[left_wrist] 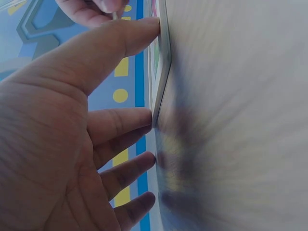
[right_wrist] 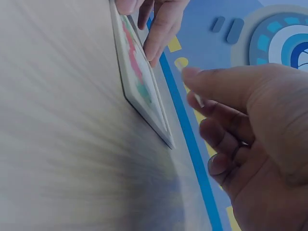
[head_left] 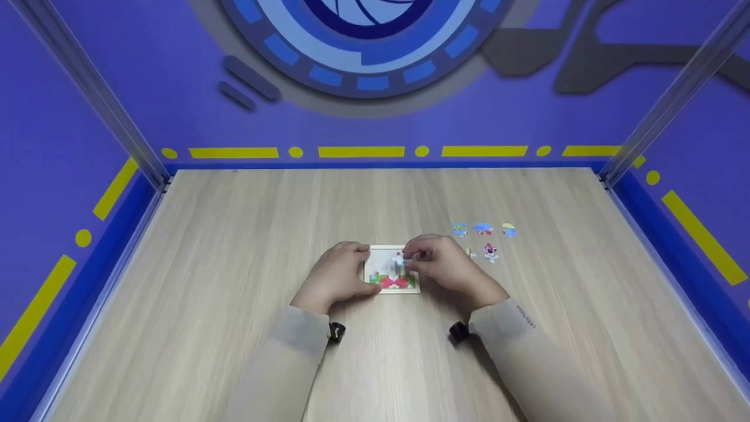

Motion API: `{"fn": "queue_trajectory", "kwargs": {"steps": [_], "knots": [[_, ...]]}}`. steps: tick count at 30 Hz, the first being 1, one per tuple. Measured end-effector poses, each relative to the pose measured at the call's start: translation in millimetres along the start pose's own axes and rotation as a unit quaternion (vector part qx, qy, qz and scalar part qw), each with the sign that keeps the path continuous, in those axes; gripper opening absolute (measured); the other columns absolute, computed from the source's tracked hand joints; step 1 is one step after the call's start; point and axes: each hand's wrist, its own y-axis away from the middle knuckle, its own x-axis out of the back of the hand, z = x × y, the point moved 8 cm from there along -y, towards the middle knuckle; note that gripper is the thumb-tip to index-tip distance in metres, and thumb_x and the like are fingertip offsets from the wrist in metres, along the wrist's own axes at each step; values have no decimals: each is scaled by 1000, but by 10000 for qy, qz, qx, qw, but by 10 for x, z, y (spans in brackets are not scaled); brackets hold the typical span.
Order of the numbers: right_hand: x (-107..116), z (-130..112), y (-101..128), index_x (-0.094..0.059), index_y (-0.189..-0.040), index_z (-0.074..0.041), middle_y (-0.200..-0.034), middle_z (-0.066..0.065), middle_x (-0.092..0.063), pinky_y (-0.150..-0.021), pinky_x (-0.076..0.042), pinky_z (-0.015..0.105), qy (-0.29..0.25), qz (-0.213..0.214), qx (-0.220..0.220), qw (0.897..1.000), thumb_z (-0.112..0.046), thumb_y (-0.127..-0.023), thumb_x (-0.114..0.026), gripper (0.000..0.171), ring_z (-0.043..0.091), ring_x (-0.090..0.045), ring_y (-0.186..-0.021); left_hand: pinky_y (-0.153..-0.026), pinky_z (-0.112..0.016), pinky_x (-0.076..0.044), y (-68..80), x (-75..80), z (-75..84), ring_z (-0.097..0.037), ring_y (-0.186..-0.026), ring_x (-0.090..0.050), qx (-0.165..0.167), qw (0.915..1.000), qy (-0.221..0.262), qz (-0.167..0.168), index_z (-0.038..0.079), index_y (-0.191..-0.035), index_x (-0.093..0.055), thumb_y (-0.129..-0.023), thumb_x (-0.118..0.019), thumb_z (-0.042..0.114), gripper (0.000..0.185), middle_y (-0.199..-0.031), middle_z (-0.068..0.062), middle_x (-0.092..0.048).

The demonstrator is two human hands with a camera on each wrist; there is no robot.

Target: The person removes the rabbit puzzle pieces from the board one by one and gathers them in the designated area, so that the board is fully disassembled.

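Both sleeves framed the puzzle tray: left hand flat, steadying it; right hand pinched a piece, which could misalign.

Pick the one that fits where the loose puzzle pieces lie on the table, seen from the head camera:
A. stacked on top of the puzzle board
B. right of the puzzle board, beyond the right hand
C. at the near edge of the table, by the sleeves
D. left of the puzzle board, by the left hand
B: the loose puzzle pieces lie spread on the table to the right of the puzzle board, past the right hand.
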Motion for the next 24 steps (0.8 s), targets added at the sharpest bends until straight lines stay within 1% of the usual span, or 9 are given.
{"fn": "queue_trajectory", "kwargs": {"steps": [3, 6, 12, 16, 19, 24], "knots": [[53, -8, 6, -89, -109, -15, -127, 3, -83, -99, -62, 38, -115, 61, -33, 9999, -12, -100, -86, 10, 21, -73, -115, -139, -52, -40, 3, -1, 6, -36, -162, -51, 9, 10000, 24, 9, 3, -153, -70, -89, -94, 46, 81, -167, -10, -63], [118, 5, 33, -90, -111, -16, -130, 2, -83, -99, -61, 40, -105, 140, -104, 9998, -13, -101, -86, 11, 22, -73, -117, -139, -51, -41, 5, 4, 11, -36, -162, -52, -6, 10000, 47, 21, 2, -153, -70, -88, -95, 45, 81, -166, -10, -63], [274, 115, 115, -90, -112, -17, -131, 2, -83, -98, -62, 41, -72, 347, -219, 9991, -11, -100, -87, 14, 24, -73, -116, -139, -50, -40, -4, 12, 11, -35, -162, -51, 6, 10000, 60, 9, 1, -153, -69, -88, -96, 44, 83, -167, -11, -63], [369, 206, 174, -90, -113, -15, -131, 4, -82, -95, -61, 34, -67, 383, -232, 9990, -10, -99, -87, 15, 24, -73, -115, -140, -49, -39, -7, 8, 2, -34, -162, -51, 36, 10000, 82, 15, 1, -153, -69, -88, -96, 43, 83, -166, -11, -63], [445, 279, 224, -90, -113, -14, -130, 5, -83, -91, -58, 28, -53, 403, -229, 9989, -9, -99, -87, 15, 24, -73, -111, -140, -49, -39, -2, 7, 2, -34, -162, -51, 28, 9999, 141, 37, 1, -152, -70, -87, -96, 42, 81, -166, -10, -64], [593, 402, 315, -90, -114, -13, -130, 6, -83, -86, -56, 23, 74, 539, -281, 9981, -8, -99, -86, 16, 21, -71, -105, -140, -48, -39, 5, 13, 6, -34, -161, -52, -18, 9998, 174, 102, 1, -151, -71, -86, -96, 42, 81, -164, -9, -65]]}}
